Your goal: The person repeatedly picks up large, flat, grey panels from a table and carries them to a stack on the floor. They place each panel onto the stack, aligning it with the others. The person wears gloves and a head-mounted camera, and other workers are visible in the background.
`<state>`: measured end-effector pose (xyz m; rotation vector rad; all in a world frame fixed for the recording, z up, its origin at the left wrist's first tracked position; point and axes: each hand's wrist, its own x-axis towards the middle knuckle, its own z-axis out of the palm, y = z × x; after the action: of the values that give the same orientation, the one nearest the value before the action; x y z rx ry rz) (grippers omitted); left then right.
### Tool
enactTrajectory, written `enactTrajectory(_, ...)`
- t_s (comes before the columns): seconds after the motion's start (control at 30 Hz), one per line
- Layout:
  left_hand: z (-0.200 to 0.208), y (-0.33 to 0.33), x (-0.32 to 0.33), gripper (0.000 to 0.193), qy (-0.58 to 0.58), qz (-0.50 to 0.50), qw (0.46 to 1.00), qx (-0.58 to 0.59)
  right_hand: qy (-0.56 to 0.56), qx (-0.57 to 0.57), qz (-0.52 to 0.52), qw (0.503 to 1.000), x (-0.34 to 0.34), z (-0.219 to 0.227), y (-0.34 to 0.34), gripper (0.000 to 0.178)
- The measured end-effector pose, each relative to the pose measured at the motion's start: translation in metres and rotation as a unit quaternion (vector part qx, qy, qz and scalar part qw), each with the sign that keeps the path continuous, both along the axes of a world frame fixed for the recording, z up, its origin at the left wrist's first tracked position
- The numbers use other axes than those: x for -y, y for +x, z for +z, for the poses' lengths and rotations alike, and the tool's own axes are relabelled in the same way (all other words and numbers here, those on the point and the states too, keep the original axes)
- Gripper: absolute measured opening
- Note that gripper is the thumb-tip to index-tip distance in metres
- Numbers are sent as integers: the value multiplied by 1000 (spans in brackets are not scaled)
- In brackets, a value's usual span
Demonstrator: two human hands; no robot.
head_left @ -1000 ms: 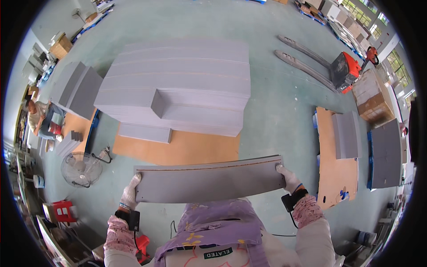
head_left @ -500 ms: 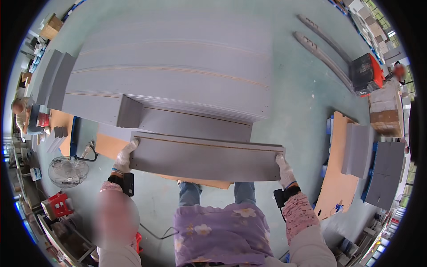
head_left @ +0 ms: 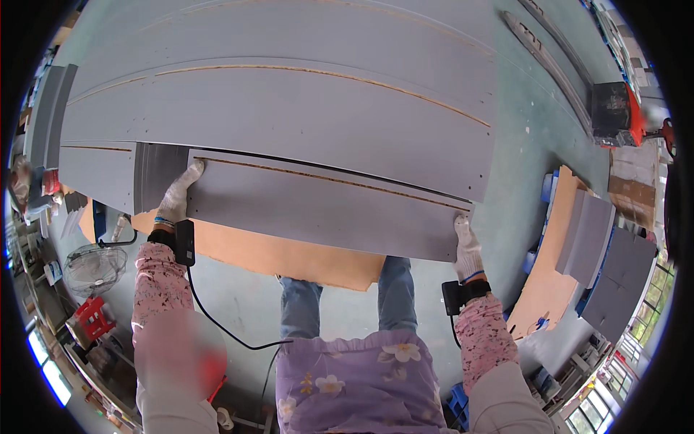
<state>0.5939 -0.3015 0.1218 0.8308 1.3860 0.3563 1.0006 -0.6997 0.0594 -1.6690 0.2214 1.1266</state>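
Note:
A long grey board with a brown groove along its far edge lies crosswise in front of me. My left hand, in a white glove, is closed around its left end, thumb on top. At the right end my gloved right hand grips it the same way, with the fingers underneath hidden. The board's far edge is close against the large stack of grey boards; whether it rests on the boards beneath cannot be told. Left of it another grooved board lies on the near side of the stack.
Brown cardboard sticks out below the board, close to my legs. A wire fan and a red plastic stool stand at left. On the right are a pallet truck and smaller grey board piles.
Both hands have carried the board forward, away from my body, up against the big stack. It now covers the recess at the stack's near side. My view has shifted too.

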Motion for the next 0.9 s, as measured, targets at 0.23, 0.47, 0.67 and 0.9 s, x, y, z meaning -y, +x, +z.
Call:
enactTrajectory(0.23, -24, -16, -10, 62, 74, -62, 992, -86, 4, -6, -49, 999, -20, 18, -14, 56)
enactTrajectory(0.47, -33, -10, 89, 65, 228, 186, 950, -103, -22, -58, -10, 998, -17, 26, -15, 79)
enactTrajectory(0.67, -69, 37, 164, 43, -39, 268, 959, 81, -37, -77, -11, 996, -26, 29, -16, 78)
enactTrajectory(0.9, -67, 65, 150, 54, -43, 463, 877, 119, -8, -130, 3, 991, -17, 8, -14, 75)
